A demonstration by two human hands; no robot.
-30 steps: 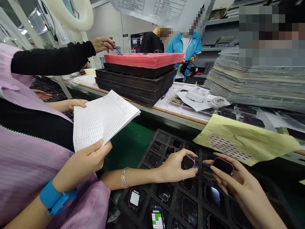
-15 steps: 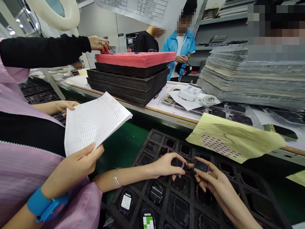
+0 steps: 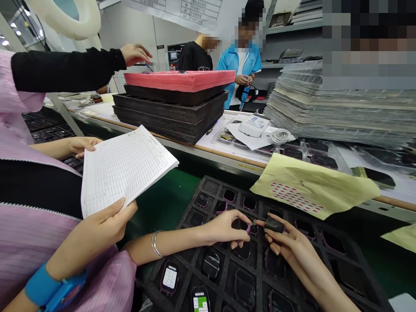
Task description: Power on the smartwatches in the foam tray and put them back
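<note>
right hand [image 3: 290,240] is moving closer to left hand [image 3: 225,227], pinching dark watch [image 3: 274,224] while left is gripping purple-rimmed watch [image 3: 242,224], such crowding possibly risking a knock or drop.

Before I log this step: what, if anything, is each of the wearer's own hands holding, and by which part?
The left hand holds a purple-rimmed watch by its rim; the right hand holds a dark watch by its edges.

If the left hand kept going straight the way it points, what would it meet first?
Most likely the right hand or the small dark device it holds, over the black tray. Depth is unclear, so the left hand could pass above or below.
</note>
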